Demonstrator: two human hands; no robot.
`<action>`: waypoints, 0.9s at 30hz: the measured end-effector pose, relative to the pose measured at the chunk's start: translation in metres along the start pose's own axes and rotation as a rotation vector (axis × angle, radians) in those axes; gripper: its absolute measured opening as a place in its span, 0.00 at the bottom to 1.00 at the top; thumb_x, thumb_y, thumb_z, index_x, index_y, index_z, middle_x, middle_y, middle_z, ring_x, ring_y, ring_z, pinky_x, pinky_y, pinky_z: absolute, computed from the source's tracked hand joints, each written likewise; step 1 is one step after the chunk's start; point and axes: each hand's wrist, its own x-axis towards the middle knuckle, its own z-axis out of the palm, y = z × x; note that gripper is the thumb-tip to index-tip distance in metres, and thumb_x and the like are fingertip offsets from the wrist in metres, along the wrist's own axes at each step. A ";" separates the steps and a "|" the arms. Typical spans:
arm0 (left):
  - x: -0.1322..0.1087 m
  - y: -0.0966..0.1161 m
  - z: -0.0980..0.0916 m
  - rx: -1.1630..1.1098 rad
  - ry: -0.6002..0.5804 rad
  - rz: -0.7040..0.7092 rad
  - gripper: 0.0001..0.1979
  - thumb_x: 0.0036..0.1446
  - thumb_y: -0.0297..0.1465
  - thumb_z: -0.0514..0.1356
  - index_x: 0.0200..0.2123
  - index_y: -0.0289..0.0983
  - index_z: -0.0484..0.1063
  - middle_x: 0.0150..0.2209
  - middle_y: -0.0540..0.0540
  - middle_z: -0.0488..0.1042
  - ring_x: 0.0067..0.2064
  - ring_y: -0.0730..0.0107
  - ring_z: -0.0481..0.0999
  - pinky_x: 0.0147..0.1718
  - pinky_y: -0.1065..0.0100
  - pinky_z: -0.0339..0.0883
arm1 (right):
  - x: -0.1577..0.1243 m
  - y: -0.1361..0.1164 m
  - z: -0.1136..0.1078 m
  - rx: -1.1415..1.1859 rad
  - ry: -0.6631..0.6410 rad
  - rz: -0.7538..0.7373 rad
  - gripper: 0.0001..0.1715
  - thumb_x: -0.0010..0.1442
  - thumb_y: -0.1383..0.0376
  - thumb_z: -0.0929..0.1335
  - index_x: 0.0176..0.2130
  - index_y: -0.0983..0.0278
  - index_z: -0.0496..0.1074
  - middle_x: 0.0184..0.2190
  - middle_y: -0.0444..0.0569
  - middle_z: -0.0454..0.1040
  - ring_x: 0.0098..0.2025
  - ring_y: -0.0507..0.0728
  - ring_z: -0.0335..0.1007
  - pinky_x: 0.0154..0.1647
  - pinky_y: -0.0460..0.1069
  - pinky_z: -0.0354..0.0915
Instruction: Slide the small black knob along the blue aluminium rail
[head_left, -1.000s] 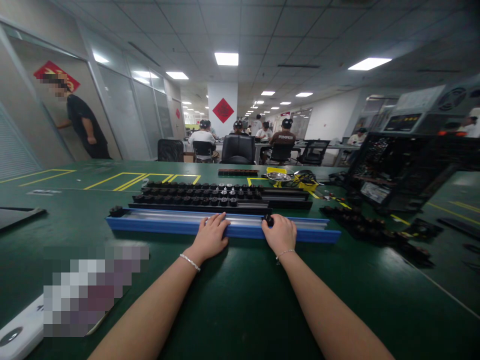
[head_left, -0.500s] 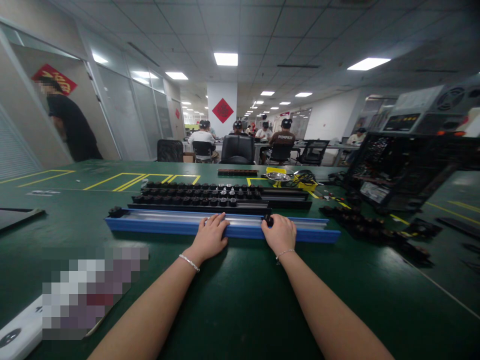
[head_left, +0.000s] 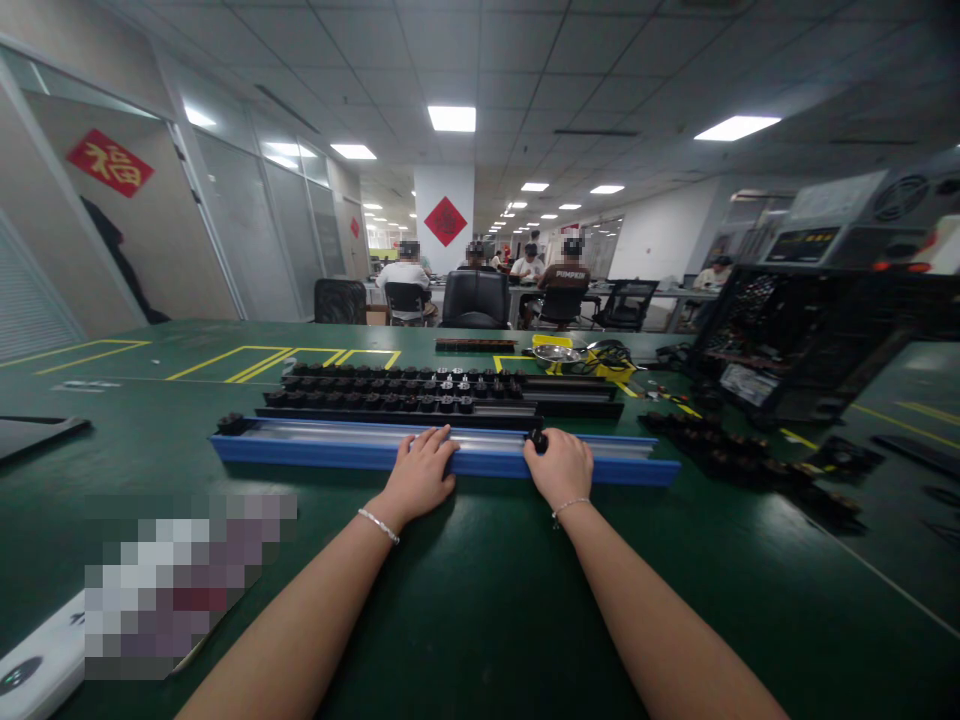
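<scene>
A long blue rail [head_left: 330, 457] with a silvery metal channel lies across the green table in front of me. My left hand [head_left: 424, 465] grips its near wall, with the fingers laid over the channel and the thumb on the front side. Farther right, my right hand [head_left: 562, 465] is closed on a small round black part [head_left: 535, 439] at the channel; the fingers partly hide it. A similar black piece [head_left: 232, 422] sits at the rail's left end. Just behind lie black rails [head_left: 510, 422] carrying rows of round black parts.
An open computer case [head_left: 772, 340] stands at the right, with dark loose parts [head_left: 742, 455] before it. A metal bowl [head_left: 556, 353] is at the back. A white object, partly pixelated [head_left: 45, 640], lies front left. People sit at desks beyond the table.
Both hands and the blue rail keep the same place. The person at the far left has moved toward the doorway, and only a dark part still shows.
</scene>
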 end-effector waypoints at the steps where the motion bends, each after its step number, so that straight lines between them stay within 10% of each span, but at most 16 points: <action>1: 0.000 0.000 0.000 -0.001 -0.003 -0.002 0.23 0.49 0.35 0.55 0.51 0.45 0.63 0.61 0.46 0.57 0.61 0.57 0.56 0.56 0.51 0.49 | 0.000 0.000 0.000 -0.004 -0.004 0.004 0.15 0.54 0.57 0.61 0.34 0.63 0.70 0.36 0.51 0.74 0.43 0.60 0.64 0.48 0.53 0.50; 27: 0.000 0.001 -0.002 0.006 -0.017 -0.004 0.23 0.50 0.35 0.55 0.51 0.44 0.63 0.61 0.46 0.57 0.61 0.58 0.55 0.56 0.52 0.48 | 0.003 0.006 -0.004 -0.045 0.004 0.030 0.14 0.53 0.58 0.61 0.32 0.64 0.69 0.34 0.53 0.73 0.41 0.59 0.64 0.46 0.52 0.51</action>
